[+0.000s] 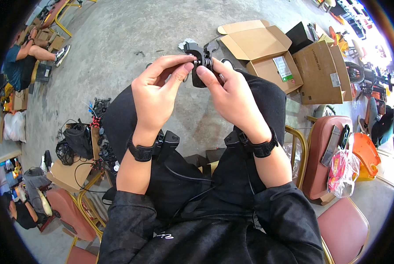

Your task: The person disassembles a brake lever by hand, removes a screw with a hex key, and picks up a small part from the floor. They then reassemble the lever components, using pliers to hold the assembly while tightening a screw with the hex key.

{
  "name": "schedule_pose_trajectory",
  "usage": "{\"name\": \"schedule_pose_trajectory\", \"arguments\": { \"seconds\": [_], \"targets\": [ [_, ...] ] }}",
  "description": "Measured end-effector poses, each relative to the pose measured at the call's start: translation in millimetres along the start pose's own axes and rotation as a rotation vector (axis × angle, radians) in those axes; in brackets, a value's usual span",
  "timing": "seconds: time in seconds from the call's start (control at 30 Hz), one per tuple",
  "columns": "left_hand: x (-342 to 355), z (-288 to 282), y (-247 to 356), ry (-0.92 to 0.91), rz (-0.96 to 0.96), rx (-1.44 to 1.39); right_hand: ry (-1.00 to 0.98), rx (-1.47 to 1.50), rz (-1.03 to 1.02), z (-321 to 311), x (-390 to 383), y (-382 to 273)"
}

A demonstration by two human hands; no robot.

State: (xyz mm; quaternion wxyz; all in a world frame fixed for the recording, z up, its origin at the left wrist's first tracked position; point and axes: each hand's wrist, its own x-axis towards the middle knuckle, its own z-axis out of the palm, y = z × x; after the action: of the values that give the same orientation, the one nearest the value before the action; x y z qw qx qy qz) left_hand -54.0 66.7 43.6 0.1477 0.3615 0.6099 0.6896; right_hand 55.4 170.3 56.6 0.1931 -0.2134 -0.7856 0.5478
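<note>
Out in front of my knees, both hands meet on a black bracket-like part (pixel 198 52) with a curved, hook-shaped upper end. My right hand (pixel 233 90) grips its right side, the thumb pressed on the front and the fingers behind. On the other side, my left hand (pixel 155 90) is closed in a pinch, thumb against index finger. Its fingertips are at a small silver screw-like piece (pixel 195 63) on the bracket's left side. The fingers cover much of the part, so how the silver piece sits in it is hidden. Both wrists wear black straps with small modules.
An open cardboard box (pixel 261 42) lies on the concrete floor ahead right, beside a larger carton (pixel 319 72). A chair with a phone and a plastic bag (pixel 343 171) stands at right. Black cables and gear (pixel 78 141) lie left. Another person (pixel 25 59) sits far left.
</note>
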Motion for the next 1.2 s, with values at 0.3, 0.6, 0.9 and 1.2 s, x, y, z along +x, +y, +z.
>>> {"name": "schedule_pose_trajectory", "arguments": {
  "seconds": [0.3,0.6,0.9,1.2],
  "targets": [
    [-0.9,-0.9,-3.7,0.008,-0.005,-0.057,-0.002,-0.001,-0.033,-0.7,1.1,0.0],
    [-0.9,-1.5,-5.0,-0.024,0.096,0.050,0.009,-0.056,-0.069,-1.2,1.8,1.1],
    [-0.9,-0.3,-3.5,0.007,0.028,0.015,0.033,-0.116,-0.114,-0.5,1.9,5.9],
    [-1.1,-0.5,0.7,0.020,-0.045,-0.006,0.048,-0.112,-0.138,0.6,2.3,9.0]
  ]
}}
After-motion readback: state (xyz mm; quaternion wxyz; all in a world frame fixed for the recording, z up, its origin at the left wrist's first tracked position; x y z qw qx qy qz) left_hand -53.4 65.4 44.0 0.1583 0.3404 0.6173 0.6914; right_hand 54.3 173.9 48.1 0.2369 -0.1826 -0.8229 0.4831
